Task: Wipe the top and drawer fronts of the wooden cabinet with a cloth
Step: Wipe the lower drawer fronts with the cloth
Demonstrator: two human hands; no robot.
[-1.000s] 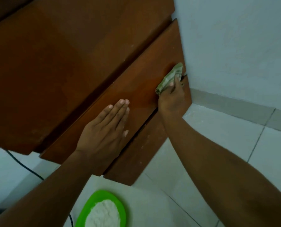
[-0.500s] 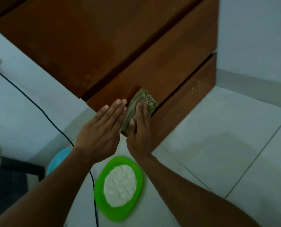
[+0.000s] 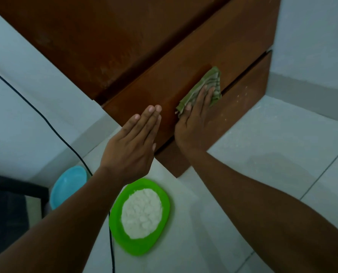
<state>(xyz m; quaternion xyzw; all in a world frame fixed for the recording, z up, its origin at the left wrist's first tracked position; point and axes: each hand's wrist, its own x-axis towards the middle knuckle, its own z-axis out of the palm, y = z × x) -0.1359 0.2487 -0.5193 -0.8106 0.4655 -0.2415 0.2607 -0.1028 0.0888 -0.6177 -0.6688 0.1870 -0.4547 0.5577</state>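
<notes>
The wooden cabinet (image 3: 136, 42) fills the upper middle of the head view, with its upper drawer front (image 3: 233, 46) below the top and a lower drawer front (image 3: 247, 91) beneath a dark gap. My right hand (image 3: 193, 123) presses a green striped cloth (image 3: 207, 85) flat against the upper drawer front, just above the gap. My left hand (image 3: 133, 142) rests flat on the same drawer front to the left, fingers straight and together, holding nothing.
A green plate (image 3: 160, 239) heaped with white powder sits on the tiled floor below the cabinet. A blue bowl (image 3: 67, 184) lies to its left. A black cable (image 3: 46, 119) runs down the white wall and past the plate. Dark furniture stands at the far left.
My right hand has slid the cloth rightwards along the drawer front, away from my left hand. One second ago the cloth was at the drawer's right end. The view has shifted.
</notes>
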